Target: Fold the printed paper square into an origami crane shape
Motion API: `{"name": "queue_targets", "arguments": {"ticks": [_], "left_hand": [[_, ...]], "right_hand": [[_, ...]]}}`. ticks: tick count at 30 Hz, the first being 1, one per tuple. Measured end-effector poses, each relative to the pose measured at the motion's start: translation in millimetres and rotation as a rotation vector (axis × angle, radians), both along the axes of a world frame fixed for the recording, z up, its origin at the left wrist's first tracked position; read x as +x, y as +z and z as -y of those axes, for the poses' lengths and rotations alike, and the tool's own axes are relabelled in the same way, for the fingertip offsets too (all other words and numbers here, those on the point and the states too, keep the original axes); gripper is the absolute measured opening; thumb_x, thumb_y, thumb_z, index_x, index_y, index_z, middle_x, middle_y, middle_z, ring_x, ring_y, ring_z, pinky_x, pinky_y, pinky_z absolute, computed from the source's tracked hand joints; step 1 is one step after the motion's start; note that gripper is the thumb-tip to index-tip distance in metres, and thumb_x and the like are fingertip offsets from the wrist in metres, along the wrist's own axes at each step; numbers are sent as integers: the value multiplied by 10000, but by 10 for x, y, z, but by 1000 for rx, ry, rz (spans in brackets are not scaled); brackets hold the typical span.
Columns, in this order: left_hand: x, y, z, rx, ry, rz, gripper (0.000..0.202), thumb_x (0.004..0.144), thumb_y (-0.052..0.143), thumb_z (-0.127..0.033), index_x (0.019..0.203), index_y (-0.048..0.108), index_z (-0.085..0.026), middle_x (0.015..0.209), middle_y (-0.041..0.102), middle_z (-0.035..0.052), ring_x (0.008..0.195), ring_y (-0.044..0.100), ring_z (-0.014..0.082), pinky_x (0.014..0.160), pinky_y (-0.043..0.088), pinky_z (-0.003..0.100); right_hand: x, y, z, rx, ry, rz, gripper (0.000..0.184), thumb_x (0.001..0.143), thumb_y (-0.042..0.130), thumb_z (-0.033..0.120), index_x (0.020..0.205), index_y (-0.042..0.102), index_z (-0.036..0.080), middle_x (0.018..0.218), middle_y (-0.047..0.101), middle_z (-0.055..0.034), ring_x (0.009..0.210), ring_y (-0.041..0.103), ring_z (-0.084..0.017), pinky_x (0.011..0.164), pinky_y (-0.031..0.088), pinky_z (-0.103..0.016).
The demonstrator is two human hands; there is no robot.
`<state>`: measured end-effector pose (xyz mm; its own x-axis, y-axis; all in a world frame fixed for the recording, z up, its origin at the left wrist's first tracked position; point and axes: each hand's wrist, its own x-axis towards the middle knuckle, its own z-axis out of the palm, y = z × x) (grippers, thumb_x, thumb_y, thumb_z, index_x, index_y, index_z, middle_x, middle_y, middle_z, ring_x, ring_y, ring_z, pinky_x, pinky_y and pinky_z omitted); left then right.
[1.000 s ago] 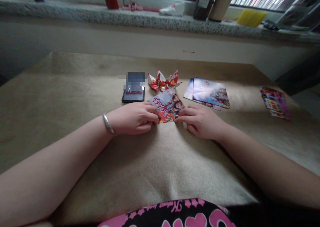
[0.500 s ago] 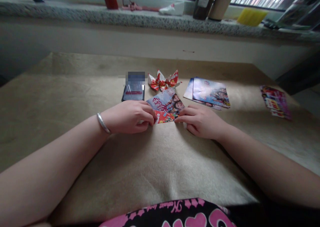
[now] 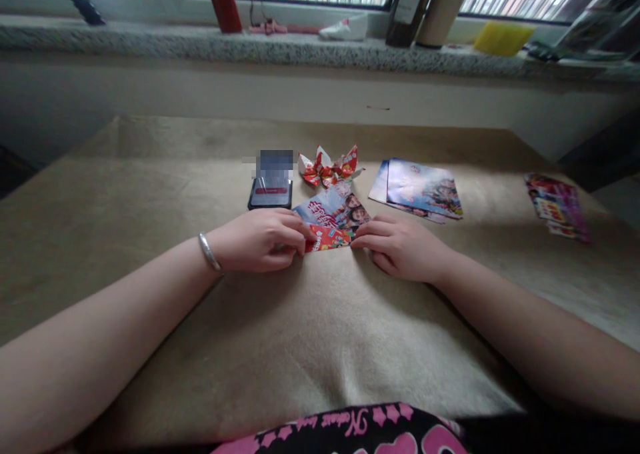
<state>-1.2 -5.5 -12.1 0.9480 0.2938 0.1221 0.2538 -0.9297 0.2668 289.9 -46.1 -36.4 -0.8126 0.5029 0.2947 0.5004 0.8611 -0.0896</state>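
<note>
A colourful printed paper sheet [image 3: 333,217] lies on the beige cloth-covered table [image 3: 150,194], folded along its near edge. My left hand [image 3: 260,239], with a silver bracelet at the wrist, has its fingers curled and pinches the sheet's near left corner. My right hand [image 3: 400,244] presses the sheet's near right edge with its fingers held together. Just beyond the sheet sits a folded red and white paper figure [image 3: 330,167].
A phone [image 3: 271,191] lies left of the paper figure. A small stack of printed sheets [image 3: 417,189] lies to the right, more sheets [image 3: 557,207] at the far right. The stone windowsill [image 3: 280,44] holds a red container, bottles and a yellow item.
My left hand slid left along the sheet's near edge, exposing more of the red folded part. The view tilted up slightly. My right hand stayed put.
</note>
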Motion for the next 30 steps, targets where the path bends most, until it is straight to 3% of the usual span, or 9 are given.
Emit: {"name": "queue_targets", "arguments": {"ticks": [5,7,10,17,23,30], "left_hand": [[12,-2,101,54,46,-7,182,802,448,-141,776,625,-177,1028,672,57,960,591,189,845,485,304],[52,-16,156,108,67,-37,188,812,449,-164,841,634,-170,987,663,73,942,581,207,837,489,328],[130,-40,221,211,135,-49,290,838,482,-249,1082,627,-192,1030,626,89,903,558,228,805,496,362],[173,-62,238,225,142,-91,331,859,491,-264,1164,613,-216,1073,589,99,962,542,237,883,479,396],[76,-52,205,131,145,-41,288,879,432,-186,1061,654,-207,1088,622,72,986,564,202,901,478,349],[-67,-28,119,54,45,17,258,872,413,-153,935,660,-193,1122,658,58,1019,591,188,885,493,324]], "right_hand": [[-33,-15,8,-12,-17,6,326,782,471,101,1024,682,159,1026,676,-95,919,572,-216,792,500,-358],[-86,-23,6,-25,-22,-6,340,776,481,96,1043,680,166,1063,672,-93,946,568,-216,817,494,-361],[-188,-27,2,-16,-28,-1,372,794,489,111,1107,673,192,1096,666,-85,958,557,-225,823,488,-376],[-275,18,38,-18,-78,22,368,790,508,121,1104,683,200,1059,666,-87,946,542,-236,792,476,-372],[-184,43,48,-35,-95,31,379,781,476,79,1033,716,229,1038,686,-54,922,588,-204,748,479,-323],[-19,110,33,-27,-121,70,424,749,460,49,968,742,278,993,711,-18,861,629,-164,670,454,-272]]}}
